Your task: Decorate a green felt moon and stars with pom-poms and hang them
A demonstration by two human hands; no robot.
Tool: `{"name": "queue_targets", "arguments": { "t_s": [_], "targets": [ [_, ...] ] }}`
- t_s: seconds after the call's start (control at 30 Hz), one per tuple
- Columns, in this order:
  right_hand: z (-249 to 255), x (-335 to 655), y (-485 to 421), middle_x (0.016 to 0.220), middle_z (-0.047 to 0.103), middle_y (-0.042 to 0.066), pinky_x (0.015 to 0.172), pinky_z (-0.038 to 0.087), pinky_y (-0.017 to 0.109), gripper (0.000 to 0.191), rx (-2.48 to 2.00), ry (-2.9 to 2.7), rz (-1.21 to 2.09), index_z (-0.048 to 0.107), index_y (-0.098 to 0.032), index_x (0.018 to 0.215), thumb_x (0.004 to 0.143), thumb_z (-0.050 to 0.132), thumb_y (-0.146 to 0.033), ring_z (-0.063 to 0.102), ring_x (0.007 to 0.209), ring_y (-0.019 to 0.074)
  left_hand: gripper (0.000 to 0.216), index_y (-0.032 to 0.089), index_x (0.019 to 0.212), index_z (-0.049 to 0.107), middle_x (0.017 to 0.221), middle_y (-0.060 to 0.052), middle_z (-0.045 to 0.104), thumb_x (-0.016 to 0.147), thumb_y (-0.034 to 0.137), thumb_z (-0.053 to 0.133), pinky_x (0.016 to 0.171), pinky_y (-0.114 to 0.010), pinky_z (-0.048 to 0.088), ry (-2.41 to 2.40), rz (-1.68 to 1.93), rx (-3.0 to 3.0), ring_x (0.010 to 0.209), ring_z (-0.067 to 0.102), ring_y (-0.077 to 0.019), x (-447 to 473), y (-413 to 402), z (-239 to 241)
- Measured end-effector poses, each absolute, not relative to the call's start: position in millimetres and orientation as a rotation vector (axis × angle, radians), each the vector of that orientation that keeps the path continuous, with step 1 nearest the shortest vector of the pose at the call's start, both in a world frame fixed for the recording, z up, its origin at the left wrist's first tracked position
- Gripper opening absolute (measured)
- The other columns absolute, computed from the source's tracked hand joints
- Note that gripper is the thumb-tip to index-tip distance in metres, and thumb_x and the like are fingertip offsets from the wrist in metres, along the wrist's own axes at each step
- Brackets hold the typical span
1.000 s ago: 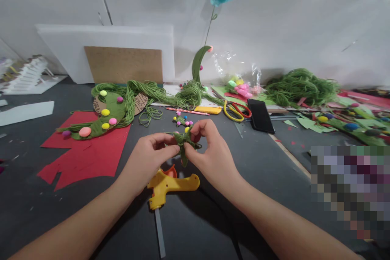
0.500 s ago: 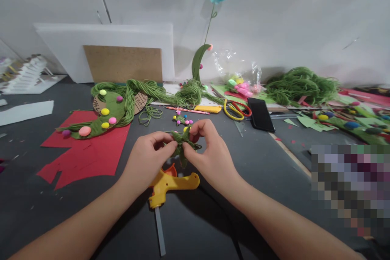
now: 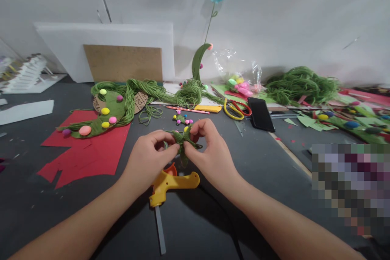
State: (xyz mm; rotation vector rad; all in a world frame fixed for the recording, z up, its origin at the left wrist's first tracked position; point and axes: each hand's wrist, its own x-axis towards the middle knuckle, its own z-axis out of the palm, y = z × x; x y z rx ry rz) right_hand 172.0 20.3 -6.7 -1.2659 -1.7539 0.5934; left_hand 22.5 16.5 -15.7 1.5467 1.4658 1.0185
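Small green yarn-wrapped piece (image 3: 183,139) is held at ctr., between both hands, just beyond a yellow glue gun (image 3: 176,182) w/ orange trigger. Its L side is pinched by thumb & fingers of the L hand (image 3: 152,152); its R side is gripped by thumb & forefinger of the R hand (image 3: 209,150). Some fingertips are hidden behind it; how hard they're pressed can't be told.

Container: a clear plastic bag (image 3: 224,57) is seen near the wall; pink, yellow & green soft pieces (image 3: 243,89) are bunched at its bottom, though whether all are inside can't be told.

Writing: cardboard (image 3: 141,102) under the big yarn-wrapped shape (image 3: 111,118) is printed w/ dark nos. & characters, part covered by yarn; "706" approx. readable on the L side, rest unclear. No brand can be made out on the phone (image 3: 261,114), its screen dark.

Scissors (image 3: 233,109), yellow & red handled, are placed beside the phone; yellow comb (image 3: 209,109) & pink pencil (image 3: 185,110) are laid L of them. Red paper (image 3: 94,156) is spread partly under the big shape.
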Motion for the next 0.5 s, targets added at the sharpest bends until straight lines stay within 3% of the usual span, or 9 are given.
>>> {"name": "queue_targets", "arguments": {
  "t_s": [0.5],
  "targets": [
    [-6.7, 171.0, 18.4, 0.071, 0.046, -0.004, 0.065, 0.037, 0.031, 0.019, -1.251, -1.782, 0.613, 0.038, -0.022, 0.077, 0.068, 0.051, -0.012, 0.046, 0.067, 0.0140, 0.012, 0.018, 0.060, 0.059, 0.060, 0.002, 0.052, 0.066, 0.029, 0.058, 0.059, -0.025, 0.037, 1.398, 1.026, 1.445, 0.059, 0.046, -0.0132, 20.9, 17.4, -14.1]
  ]
}}
